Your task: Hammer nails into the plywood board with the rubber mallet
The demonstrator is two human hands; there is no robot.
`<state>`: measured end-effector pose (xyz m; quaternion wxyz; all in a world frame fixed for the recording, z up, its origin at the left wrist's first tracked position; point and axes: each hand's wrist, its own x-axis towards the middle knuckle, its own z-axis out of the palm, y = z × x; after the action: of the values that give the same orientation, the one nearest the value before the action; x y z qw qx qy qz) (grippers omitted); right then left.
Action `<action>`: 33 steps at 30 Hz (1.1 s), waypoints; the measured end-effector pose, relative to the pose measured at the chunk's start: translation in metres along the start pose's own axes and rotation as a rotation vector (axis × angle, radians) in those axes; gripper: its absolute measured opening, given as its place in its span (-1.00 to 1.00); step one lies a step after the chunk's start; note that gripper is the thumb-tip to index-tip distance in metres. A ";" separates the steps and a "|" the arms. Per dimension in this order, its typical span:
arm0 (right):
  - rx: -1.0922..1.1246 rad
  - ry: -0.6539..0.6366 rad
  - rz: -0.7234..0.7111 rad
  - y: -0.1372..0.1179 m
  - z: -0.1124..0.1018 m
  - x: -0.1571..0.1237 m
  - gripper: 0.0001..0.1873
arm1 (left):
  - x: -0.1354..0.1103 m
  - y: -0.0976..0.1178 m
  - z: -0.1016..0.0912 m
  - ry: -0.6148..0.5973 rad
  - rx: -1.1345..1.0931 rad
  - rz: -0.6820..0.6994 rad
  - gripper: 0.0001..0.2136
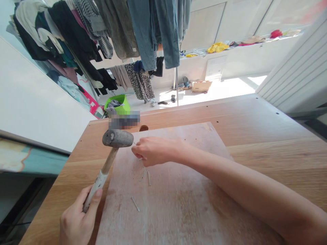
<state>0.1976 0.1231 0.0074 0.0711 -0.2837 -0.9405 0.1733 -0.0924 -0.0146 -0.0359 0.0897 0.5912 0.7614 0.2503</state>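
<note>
My left hand [76,219] grips the pale end of a wooden handle, holding a mallet [117,138] with a dark rubber head raised over a worn plywood board [178,204]. My right hand [153,150] rests on the board just right of the mallet head, its fingers pinched on a thin nail [140,158] that stands at the fingertips. Three loose nails lie on the board: two close together [145,176] below the right hand and one [135,203] nearer me.
The board lies on a wooden workbench [268,136] with a slot hole [143,128] at its far edge. Beyond hang clothes on a rack [153,34], a green basket [120,103] stands on the floor, and a white wall panel [293,68] rises at right.
</note>
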 end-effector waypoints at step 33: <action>0.472 0.289 0.123 0.055 0.001 -0.001 -0.76 | 0.000 0.000 -0.002 0.002 0.007 0.006 -0.66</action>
<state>0.2264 0.1650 -0.0138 0.2578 -0.3376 -0.8353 0.3491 -0.0930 -0.0150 -0.0341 0.0861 0.5937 0.7606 0.2483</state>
